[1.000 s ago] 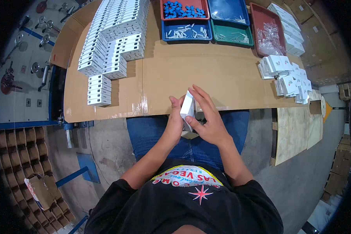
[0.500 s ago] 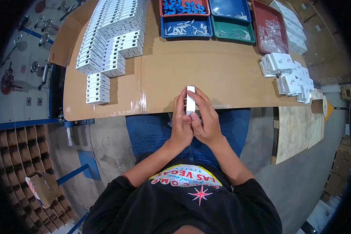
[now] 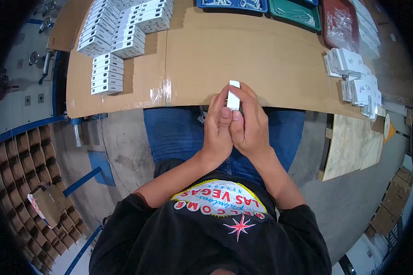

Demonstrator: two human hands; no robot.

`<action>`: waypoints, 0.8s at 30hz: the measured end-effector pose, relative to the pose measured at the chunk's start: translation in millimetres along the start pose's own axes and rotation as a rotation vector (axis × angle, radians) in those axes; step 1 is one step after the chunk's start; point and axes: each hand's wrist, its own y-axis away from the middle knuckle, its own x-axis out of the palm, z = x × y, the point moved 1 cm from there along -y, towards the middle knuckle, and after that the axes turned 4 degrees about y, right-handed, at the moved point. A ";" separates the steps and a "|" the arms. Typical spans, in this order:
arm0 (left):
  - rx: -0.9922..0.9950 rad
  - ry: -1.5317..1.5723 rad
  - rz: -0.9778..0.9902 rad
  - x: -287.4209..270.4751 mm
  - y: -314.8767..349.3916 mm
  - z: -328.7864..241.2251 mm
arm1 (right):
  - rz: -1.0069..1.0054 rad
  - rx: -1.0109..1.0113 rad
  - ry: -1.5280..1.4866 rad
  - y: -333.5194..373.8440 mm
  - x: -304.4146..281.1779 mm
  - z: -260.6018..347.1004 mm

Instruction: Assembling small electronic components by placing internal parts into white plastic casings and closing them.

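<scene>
A small white carton (image 3: 233,97) stands between my two hands, just over the front edge of the cardboard-covered table (image 3: 206,59). My left hand (image 3: 218,126) is closed on its left side, and my right hand (image 3: 251,120) wraps its right side. Both thumbs press together at the carton's near end. Only a narrow white face of the box shows; its wider sides are hidden by my fingers and palms.
Stacked white boxes (image 3: 108,73) stand at the left of the table. Folded white cartons or papers (image 3: 360,87) lie in piles at the right. Along the far edge sit a blue tray (image 3: 234,8), a green tray (image 3: 294,22) and a red tray (image 3: 328,34) holding small parts and clear bags.
The view has shifted, so the table and trays sit higher in the picture. Both hands still hold the white carton, with the thumbs now close together at its near end.
</scene>
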 end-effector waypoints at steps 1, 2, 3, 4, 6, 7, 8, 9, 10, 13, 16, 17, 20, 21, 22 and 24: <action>0.010 -0.007 0.003 -1.4 0.9 0.6 | 0.006 0.002 0.014 1.1 1.7 -0.2; 0.007 -0.005 0.000 -1.1 1.8 1.7 | 0.010 0.003 0.014 1.9 2.1 0.1; 0.001 0.012 -0.004 -0.5 2.3 3.1 | 0.013 0.009 0.018 2.1 2.3 0.3; -0.003 0.029 -0.007 -0.1 2.1 4.2 | 0.016 0.014 0.023 1.6 2.6 0.2; -0.058 0.047 0.000 -2.1 6.1 6.9 | 0.027 0.029 0.013 4.2 4.8 -1.3; -0.106 0.066 0.011 -2.4 7.3 7.8 | 0.032 0.040 0.006 4.8 5.2 -2.1; -0.106 0.067 0.010 -2.9 7.5 7.6 | 0.034 0.040 0.006 3.1 3.9 -0.1; -0.116 0.073 0.014 -3.0 7.6 6.6 | 0.071 0.063 -0.009 -0.5 1.1 3.5; -0.125 0.080 0.019 -3.1 7.4 5.2 | 0.107 0.083 -0.024 -2.9 -0.8 6.1; -0.141 0.058 -0.011 -6.6 3.9 2.5 | 0.123 0.028 -0.093 -5.5 0.7 6.1; -0.055 0.016 -0.018 -7.7 -4.4 4.7 | 0.118 0.229 -0.254 -3.2 -3.0 7.7; 0.023 -0.011 -0.037 -8.9 -6.9 2.1 | 0.105 0.377 -0.382 -1.7 -3.0 7.4; 0.074 0.034 0.047 -12.6 -9.9 -9.6 | 0.231 0.647 -0.598 -7.0 -18.4 6.5; 0.091 0.027 0.106 -13.2 -10.7 -13.2 | 0.329 0.804 -0.785 -10.4 -23.1 10.5; 0.083 -0.008 0.139 -13.6 -14.0 -13.6 | 0.286 0.825 -0.836 -13.3 -23.2 13.3; 0.200 -0.031 0.211 -9.7 -17.8 -15.9 | 0.253 0.682 -0.748 -11.7 -18.8 9.2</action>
